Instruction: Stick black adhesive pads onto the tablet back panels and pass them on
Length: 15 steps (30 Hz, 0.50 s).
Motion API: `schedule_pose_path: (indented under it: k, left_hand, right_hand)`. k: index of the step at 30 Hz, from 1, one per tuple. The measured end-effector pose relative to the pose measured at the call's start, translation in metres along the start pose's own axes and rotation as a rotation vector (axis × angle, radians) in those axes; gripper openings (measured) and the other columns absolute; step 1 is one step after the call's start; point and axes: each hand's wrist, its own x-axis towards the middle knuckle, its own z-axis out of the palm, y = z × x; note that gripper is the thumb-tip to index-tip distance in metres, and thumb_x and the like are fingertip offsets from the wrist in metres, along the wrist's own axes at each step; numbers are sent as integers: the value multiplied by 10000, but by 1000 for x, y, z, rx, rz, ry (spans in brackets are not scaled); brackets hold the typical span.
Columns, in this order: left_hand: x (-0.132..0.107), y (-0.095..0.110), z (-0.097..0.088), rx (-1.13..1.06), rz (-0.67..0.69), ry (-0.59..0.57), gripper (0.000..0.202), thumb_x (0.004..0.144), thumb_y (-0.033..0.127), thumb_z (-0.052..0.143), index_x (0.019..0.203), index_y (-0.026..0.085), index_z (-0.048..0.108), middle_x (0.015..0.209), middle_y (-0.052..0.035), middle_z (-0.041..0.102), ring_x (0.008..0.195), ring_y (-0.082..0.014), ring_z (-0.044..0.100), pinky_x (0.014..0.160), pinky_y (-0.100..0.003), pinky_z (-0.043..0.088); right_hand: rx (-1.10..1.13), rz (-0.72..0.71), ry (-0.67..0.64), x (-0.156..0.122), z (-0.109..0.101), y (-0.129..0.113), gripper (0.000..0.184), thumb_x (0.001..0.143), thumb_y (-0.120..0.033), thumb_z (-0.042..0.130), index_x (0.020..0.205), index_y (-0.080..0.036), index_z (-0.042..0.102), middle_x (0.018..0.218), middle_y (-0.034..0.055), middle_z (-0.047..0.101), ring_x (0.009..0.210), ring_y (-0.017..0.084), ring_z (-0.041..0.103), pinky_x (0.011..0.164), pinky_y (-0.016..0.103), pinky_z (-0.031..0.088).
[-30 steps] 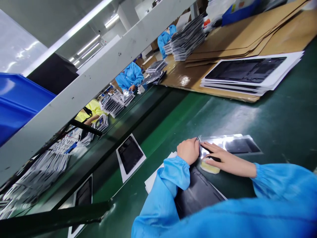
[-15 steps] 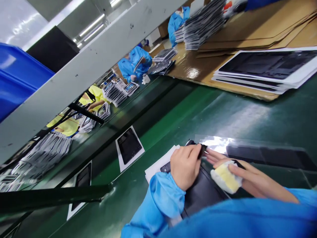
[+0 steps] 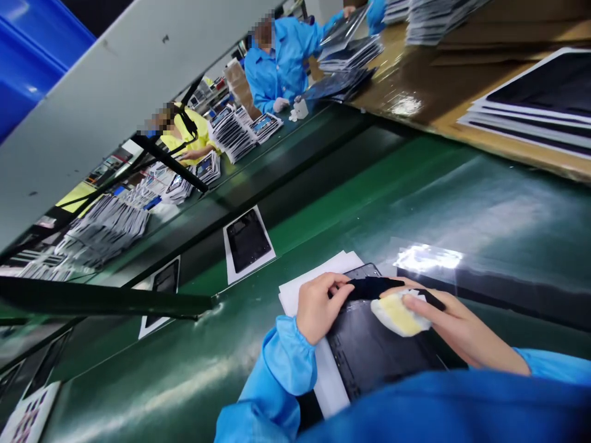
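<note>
My left hand (image 3: 319,307) pinches one end of a soft-looking black strip (image 3: 372,288) between thumb and fingers. The strip stretches across the upper part of a black tablet-like panel (image 3: 376,347) to the fingers of my right hand (image 3: 455,320). Under my right thumb sits a yellow-and-white pad (image 3: 401,312), with a dark piece showing behind it. White sheets (image 3: 325,271) lie beneath the panel and stick out at its left and top. My sleeve and body cover the panel's lower end.
Clear film with a dark band (image 3: 517,292) lies to the right on the green bench (image 3: 351,209). Panels on white sheets (image 3: 249,243) lie along the lower belt. A stack of panels (image 3: 535,104) rests on cardboard at right. A metal beam (image 3: 115,80) crosses above; co-workers sit beyond.
My left hand has moved left, pulling the black strip out between both hands. The pad has shifted up and left onto the panel, and the view has turned somewhat.
</note>
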Motion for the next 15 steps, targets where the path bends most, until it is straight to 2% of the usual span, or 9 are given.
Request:
schedule_pose_path:
  k: [3,7,8,10,12,15]
  left_hand:
    - [-1,-5,-3,-156,-159,-48,109,822,195,631,850,146,725,672,-11,675,552,-105,566,567,-215,459]
    - [-2,-17,-9,-226,-276,37,189,797,224,626,951,155,712,660,10,647,524,-89,535,557,-204,444]
    - [-3,-21,-10,-233,-292,58,234,793,230,624,1002,162,702,662,18,639,522,-85,532,558,-201,443]
    - [-5,-28,-10,-231,-304,76,290,791,234,616,1064,175,693,668,26,627,527,-81,524,564,-198,441]
    - [-9,-34,-8,-202,-295,71,264,799,235,604,1031,179,716,673,20,623,539,-82,512,574,-199,439]
    - [-13,-37,-4,-148,-269,53,232,808,235,598,985,185,740,683,13,631,544,-86,500,595,-211,446]
  right_hand:
    - [-8,-3,-19,1,5,-3,283,532,-420,573,745,-261,669,998,37,619,897,240,535,750,342,411]
    - [47,-29,79,7,11,-14,343,570,-424,539,875,-292,622,1000,12,615,914,193,525,773,309,399]
    - [84,-28,120,10,11,-15,332,575,-427,532,861,-287,624,943,12,633,862,180,545,725,291,427]
    - [148,-19,191,16,11,-16,281,580,-432,528,777,-268,640,796,10,649,666,141,569,521,236,462]
    - [172,-7,216,22,10,-15,247,593,-426,521,723,-252,641,668,-8,619,459,85,492,331,197,381]
    - [162,11,167,29,11,-12,243,605,-412,514,729,-240,633,550,-43,546,332,41,358,258,193,289]
